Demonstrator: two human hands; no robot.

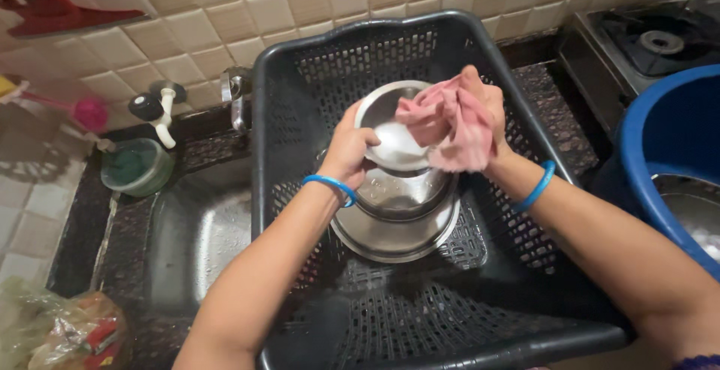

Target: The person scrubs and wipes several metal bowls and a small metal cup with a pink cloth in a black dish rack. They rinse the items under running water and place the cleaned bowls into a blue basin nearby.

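Down at the near edge, both forearms reach in over the rim of the black perforated basket (300, 62), each wrist wearing a blue bangle. Inside it, closest to us, steel bowls (397, 227) sit nested on the basket floor, mouths up. Just above them is the steel plate (394, 141), lifted clear and tilted on edge between the two hands. The left hand (349, 152) is curled around the plate's left rim, fingers closed on it, thumb over the face. The right hand (480, 107) comes in from the other side, fist bunched tight around a pink cloth (450, 126) pressed against the plate's right rim and face. So the plate lies dead centre between them, equally close to both, its flat face towards us.

Left of the basket, a steel sink (199, 227) drops away, with a green scrub dish (135, 166) and a tap (161, 111) beyond it. Right, a blue tub (645, 137) crowds the elbow; past it, a gas stove (645, 40). At the back stands the tiled wall (225, 10). Nothing sits between hands and plate.
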